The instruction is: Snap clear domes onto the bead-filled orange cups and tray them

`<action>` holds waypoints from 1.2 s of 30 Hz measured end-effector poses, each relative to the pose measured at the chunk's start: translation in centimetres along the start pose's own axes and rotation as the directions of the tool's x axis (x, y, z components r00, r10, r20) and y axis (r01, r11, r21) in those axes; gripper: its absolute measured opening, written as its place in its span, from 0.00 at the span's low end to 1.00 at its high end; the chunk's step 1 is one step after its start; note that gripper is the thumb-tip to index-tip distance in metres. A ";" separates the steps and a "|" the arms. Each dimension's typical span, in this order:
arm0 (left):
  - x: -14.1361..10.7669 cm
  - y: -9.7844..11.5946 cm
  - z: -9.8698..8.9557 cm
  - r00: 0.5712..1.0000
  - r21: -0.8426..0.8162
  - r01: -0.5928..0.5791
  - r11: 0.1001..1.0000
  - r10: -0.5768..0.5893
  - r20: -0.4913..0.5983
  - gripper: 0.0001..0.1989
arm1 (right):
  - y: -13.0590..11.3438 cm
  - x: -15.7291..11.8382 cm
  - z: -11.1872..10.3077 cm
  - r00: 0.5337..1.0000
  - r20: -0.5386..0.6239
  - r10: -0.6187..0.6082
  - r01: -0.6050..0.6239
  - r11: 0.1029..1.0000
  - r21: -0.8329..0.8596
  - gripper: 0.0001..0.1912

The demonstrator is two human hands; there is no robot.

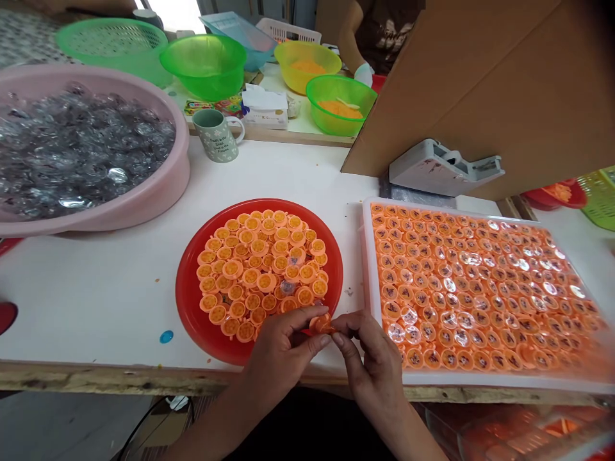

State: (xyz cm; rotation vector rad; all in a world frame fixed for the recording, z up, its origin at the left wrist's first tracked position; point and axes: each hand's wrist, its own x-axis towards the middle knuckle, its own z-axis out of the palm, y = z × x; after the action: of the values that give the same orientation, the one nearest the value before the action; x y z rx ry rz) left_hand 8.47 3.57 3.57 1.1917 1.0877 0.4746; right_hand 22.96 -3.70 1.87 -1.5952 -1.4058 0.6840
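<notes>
Between both hands, over the near right rim of a red round tray (188, 320), is a small orange cup-shaped plastic piece (321, 324). My left hand (283, 346) pinches it from the left, thumb and forefinger closed. My right hand (369, 352) grips its right side with thumb and fingertips; the fingers partly hide the piece. Many similar orange cup pieces (250, 276) with yellow-orange middles are heaped on the tray, with a clear plastic cap (287, 288) among them. To the right, a white shallow tray (372, 269) holds rows of orange pieces (464, 299) with dark printed pictures under shiny clear tops.
A pink basin (180, 160) of clear domed plastic parts stands left. Behind are a mug (216, 136), green bowl (204, 67), yellow bowl (307, 64) and a tape dispenser (439, 169) against a cardboard panel (461, 83). A blue disc (166, 337) lies near the edge. Another person's arm (352, 38) shows behind.
</notes>
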 end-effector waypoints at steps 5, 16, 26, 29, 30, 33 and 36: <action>-0.3 0.1 0.0 0.994 0.045 -0.105 0.993 0.104 0.022 0.12 | 0.4 -0.6 0.4 0.998 -0.062 -0.015 0.007 0.993 -0.117 0.12; -0.7 0.7 0.3 0.999 -0.185 -0.033 0.982 0.034 0.004 0.16 | -0.1 -0.7 0.4 0.993 -0.047 0.113 -0.108 0.990 0.090 0.04; -0.4 -0.1 0.3 0.998 -0.226 0.037 0.973 -0.046 -0.033 0.17 | -0.5 -0.4 0.6 0.998 -0.063 -0.015 0.011 0.998 -0.066 0.08; -0.5 0.1 0.4 0.999 -0.188 0.020 0.982 -0.029 -0.046 0.17 | -0.4 -0.3 0.8 0.997 -0.067 0.028 -0.028 1.000 -0.007 0.08; -0.5 0.1 0.4 0.998 -0.194 0.015 0.981 -0.025 -0.049 0.16 | -0.3 -0.3 0.8 0.997 -0.068 0.043 -0.042 0.999 0.017 0.08; -0.6 0.1 0.8 0.998 -0.229 0.013 0.973 -0.028 -0.060 0.17 | -0.3 -0.2 0.8 0.995 -0.052 0.088 -0.083 0.993 0.086 0.07; -0.5 -0.1 1.1 0.997 -0.229 0.006 0.973 -0.024 -0.076 0.17 | -0.4 -0.2 0.8 0.995 -0.039 0.095 -0.091 0.990 0.111 0.07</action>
State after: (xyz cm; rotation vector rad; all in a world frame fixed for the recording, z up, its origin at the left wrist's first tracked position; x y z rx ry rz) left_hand 9.13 2.57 3.65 0.9684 1.0762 0.6218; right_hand 22.09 -3.73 1.82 -1.5878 -1.2471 0.7629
